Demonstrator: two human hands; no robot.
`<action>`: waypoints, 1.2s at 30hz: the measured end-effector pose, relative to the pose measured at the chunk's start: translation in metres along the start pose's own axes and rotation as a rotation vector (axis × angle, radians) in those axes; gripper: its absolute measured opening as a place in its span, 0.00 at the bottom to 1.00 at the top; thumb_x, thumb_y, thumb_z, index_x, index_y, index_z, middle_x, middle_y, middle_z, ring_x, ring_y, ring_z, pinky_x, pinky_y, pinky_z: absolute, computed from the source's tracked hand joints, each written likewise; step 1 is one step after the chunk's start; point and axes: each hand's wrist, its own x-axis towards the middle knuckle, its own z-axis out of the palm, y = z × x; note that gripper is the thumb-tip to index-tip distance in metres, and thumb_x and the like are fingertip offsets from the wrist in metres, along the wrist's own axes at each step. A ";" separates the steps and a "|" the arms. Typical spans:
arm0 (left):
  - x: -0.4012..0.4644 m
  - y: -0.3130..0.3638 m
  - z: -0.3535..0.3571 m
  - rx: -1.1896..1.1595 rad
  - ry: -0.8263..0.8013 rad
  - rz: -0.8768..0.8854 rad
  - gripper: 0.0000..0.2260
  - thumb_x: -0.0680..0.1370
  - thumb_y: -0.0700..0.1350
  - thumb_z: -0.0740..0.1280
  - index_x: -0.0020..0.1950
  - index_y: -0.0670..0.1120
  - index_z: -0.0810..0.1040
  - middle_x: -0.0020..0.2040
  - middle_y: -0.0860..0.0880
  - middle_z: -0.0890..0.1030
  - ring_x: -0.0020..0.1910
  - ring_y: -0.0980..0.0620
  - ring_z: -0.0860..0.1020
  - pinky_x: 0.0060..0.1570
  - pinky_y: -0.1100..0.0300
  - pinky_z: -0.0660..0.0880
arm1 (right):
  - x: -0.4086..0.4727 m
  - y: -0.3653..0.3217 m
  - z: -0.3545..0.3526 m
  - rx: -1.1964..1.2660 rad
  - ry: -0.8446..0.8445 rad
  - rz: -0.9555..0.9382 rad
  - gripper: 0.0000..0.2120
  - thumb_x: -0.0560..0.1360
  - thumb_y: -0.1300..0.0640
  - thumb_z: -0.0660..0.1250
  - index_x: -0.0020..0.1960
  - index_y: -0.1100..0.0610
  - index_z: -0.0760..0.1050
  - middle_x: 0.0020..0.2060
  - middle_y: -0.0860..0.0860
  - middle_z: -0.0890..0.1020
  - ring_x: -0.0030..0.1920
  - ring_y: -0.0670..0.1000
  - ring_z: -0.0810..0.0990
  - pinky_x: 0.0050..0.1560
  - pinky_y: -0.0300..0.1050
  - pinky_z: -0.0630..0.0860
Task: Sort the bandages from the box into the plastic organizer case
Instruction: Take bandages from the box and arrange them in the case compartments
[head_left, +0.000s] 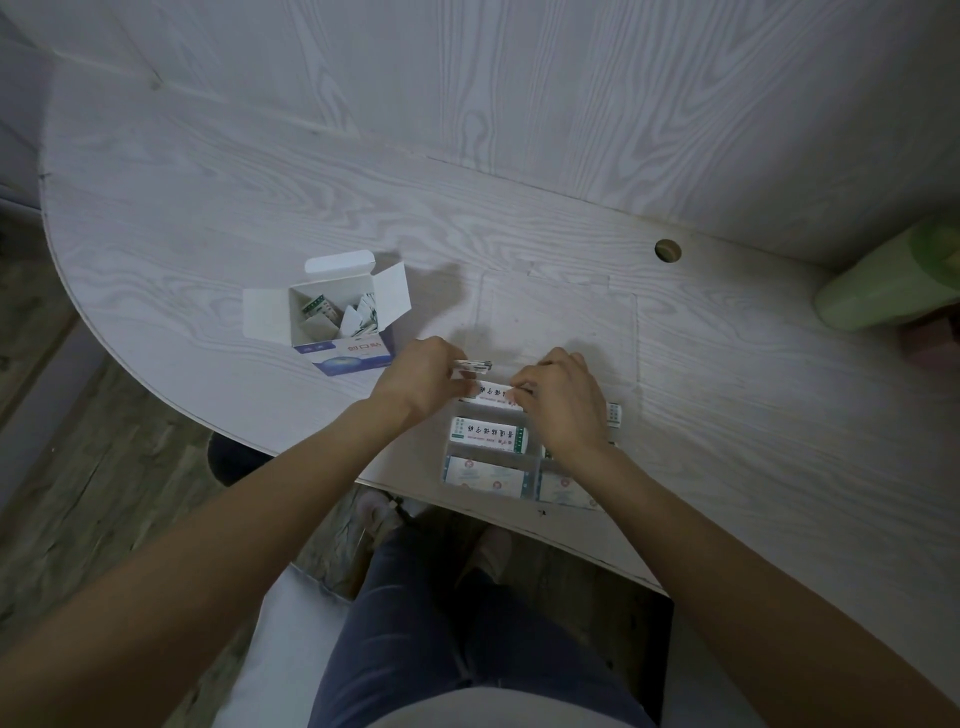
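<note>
One cardboard box (332, 317), white with a blue front, sits open on the bench (208, 218), all flaps splayed out. Loose bandages (358, 317) still inside it, white wrappers standing at angles; too jumbled to count.

One clear plastic organizer case (524, 467) near the bench's front edge, lid (558, 322) flipped open and lying flat behind it, nearly invisible against the wood grain. At least five compartments visible with contents: flat white wrapped bandages with red and green print, one stack per slot. Right column partly hidden by the right wrist.

Left hand (423, 376) pinches a small stack of wrapped bandages (472, 365) between thumb and fingers, held just above the case's rear left corner. Right hand (558, 397) is curled over the rear row, fingertips pinching the end of a white printed bandage (493, 395) that lies in the rear left compartment. The two hands are close, nearly touching across that wrapper.

Bench is pale whitewashed wood-grain laminate, curved front edge, one round cable hole (668, 251) at the back. One pale green cylindrical container (893, 280) lies tilted at far right, blurred. Person in blue trousers (467, 649), floor (104, 493) is darker wood plank.
</note>
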 end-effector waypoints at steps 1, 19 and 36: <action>0.000 0.001 0.000 -0.003 0.001 -0.004 0.07 0.74 0.46 0.71 0.46 0.43 0.81 0.37 0.48 0.77 0.35 0.51 0.73 0.39 0.61 0.68 | 0.000 -0.001 0.000 -0.003 -0.005 0.003 0.11 0.77 0.52 0.66 0.57 0.52 0.81 0.52 0.52 0.76 0.56 0.52 0.70 0.49 0.42 0.68; 0.010 -0.001 -0.009 0.128 -0.093 0.001 0.06 0.75 0.43 0.70 0.50 0.42 0.83 0.46 0.42 0.83 0.41 0.47 0.77 0.41 0.58 0.73 | 0.002 -0.006 -0.001 -0.017 -0.031 0.042 0.12 0.76 0.49 0.66 0.56 0.50 0.81 0.52 0.52 0.76 0.56 0.51 0.69 0.50 0.43 0.69; 0.010 0.003 0.001 0.119 -0.056 -0.082 0.07 0.73 0.42 0.71 0.48 0.41 0.80 0.46 0.40 0.81 0.46 0.41 0.79 0.40 0.58 0.72 | 0.005 -0.009 -0.002 -0.032 -0.061 0.037 0.11 0.77 0.51 0.66 0.55 0.52 0.81 0.52 0.53 0.76 0.57 0.52 0.71 0.52 0.44 0.68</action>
